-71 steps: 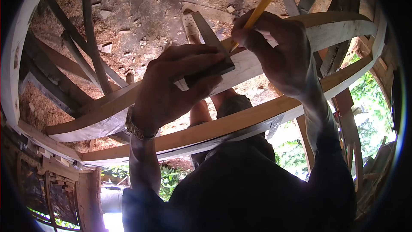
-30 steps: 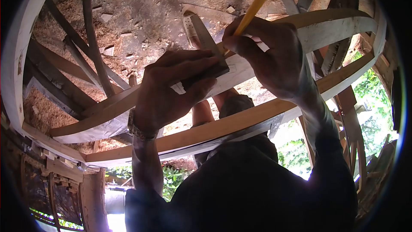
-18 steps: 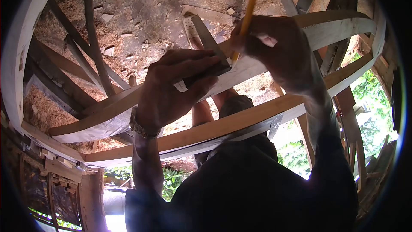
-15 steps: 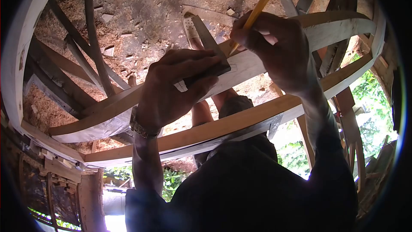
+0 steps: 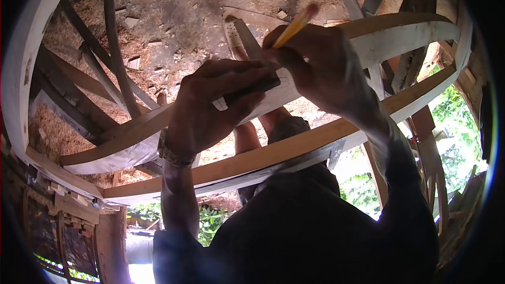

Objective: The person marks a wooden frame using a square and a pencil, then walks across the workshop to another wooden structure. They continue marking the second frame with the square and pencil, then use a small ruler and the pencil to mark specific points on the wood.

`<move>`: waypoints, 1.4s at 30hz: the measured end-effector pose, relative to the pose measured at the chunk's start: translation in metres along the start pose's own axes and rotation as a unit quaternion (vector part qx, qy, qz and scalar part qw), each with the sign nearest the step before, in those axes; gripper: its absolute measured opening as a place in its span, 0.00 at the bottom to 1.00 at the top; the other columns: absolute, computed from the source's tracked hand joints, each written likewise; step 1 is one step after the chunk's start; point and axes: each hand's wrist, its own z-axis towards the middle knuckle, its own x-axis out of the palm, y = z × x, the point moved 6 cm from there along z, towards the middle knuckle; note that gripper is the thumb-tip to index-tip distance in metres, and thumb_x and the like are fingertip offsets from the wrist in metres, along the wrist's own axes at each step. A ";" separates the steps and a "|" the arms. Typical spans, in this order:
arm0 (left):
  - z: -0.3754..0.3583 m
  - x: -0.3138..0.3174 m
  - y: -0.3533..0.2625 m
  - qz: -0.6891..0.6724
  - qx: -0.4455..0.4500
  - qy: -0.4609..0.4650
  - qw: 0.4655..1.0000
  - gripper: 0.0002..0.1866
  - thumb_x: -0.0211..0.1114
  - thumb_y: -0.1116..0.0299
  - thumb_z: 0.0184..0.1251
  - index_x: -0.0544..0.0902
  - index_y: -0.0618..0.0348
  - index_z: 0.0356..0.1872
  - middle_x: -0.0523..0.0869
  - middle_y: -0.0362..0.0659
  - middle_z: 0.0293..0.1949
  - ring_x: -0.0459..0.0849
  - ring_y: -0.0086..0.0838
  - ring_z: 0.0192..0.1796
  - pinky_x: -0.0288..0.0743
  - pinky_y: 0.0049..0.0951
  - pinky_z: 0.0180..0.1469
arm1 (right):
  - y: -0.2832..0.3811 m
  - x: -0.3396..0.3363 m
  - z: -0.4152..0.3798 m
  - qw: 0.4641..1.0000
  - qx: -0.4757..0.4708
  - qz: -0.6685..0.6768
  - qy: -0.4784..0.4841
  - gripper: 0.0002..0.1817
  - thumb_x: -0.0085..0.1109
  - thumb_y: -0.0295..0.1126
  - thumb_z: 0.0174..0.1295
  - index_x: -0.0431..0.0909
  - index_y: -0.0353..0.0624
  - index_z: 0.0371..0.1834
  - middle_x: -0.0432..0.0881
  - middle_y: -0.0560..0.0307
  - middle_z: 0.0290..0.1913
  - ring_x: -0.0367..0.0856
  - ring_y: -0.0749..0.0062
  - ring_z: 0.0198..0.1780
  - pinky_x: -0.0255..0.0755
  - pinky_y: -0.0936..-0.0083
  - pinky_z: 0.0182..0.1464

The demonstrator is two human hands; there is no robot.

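My left hand (image 5: 210, 100) grips a small square (image 5: 251, 87) with a dark stock, pressing it against a curved wooden beam (image 5: 405, 39). The blade (image 5: 247, 38) of the square points up and away over the beam's far edge. In my right hand (image 5: 321, 68) is a yellow pencil (image 5: 294, 27), pinched between thumb and fingers, its reddish end up. My right fingers are beside the square's blade, and they hide the pencil's tip. A band circles my left wrist.
A second curved beam (image 5: 273, 153) runs nearer my body. Dark curved timbers (image 5: 113, 47) stand at the left, and more frame pieces rise at the right. Wood shavings and chips cover the ground (image 5: 173, 10), where a spotted shoe (image 5: 231, 34) shows.
My right hand has moved left and slightly down along the square, and the pencil is tilted lower. My left hand and the square have hardly moved.
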 end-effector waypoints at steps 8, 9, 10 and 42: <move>-0.003 0.002 0.004 0.000 -0.017 -0.037 0.999 0.22 0.81 0.69 0.65 0.94 0.45 0.62 0.93 0.45 0.59 0.91 0.40 0.60 0.86 0.40 0.64 | -0.008 0.004 0.002 0.999 0.034 0.003 0.019 0.05 0.69 0.26 0.68 0.84 0.39 0.34 0.83 0.45 0.23 0.86 0.46 0.26 0.78 0.54 0.32; -0.002 0.002 0.004 -0.002 -0.024 -0.036 0.999 0.22 0.81 0.69 0.65 0.94 0.45 0.62 0.93 0.45 0.60 0.91 0.40 0.60 0.86 0.40 0.64 | -0.011 0.006 0.001 0.999 0.027 -0.009 0.034 0.05 0.69 0.26 0.68 0.84 0.39 0.34 0.83 0.45 0.23 0.87 0.47 0.26 0.78 0.54 0.32; 0.000 0.001 0.003 0.003 -0.015 -0.026 1.000 0.22 0.79 0.70 0.67 0.93 0.50 0.62 0.93 0.48 0.61 0.91 0.41 0.61 0.86 0.41 0.65 | -0.012 0.007 0.001 0.999 0.035 -0.005 0.038 0.06 0.70 0.27 0.68 0.84 0.39 0.33 0.83 0.45 0.23 0.87 0.47 0.26 0.78 0.55 0.32; -0.003 0.002 0.001 0.004 -0.047 0.009 0.999 0.18 0.65 0.70 0.81 0.90 0.60 0.65 0.93 0.45 0.61 0.89 0.28 0.63 0.79 0.35 0.70 | -0.018 -0.122 -0.168 0.935 0.191 0.122 -0.271 0.17 0.55 0.38 0.87 0.85 0.31 0.54 0.93 0.48 0.45 0.91 0.69 0.43 0.82 0.69 0.52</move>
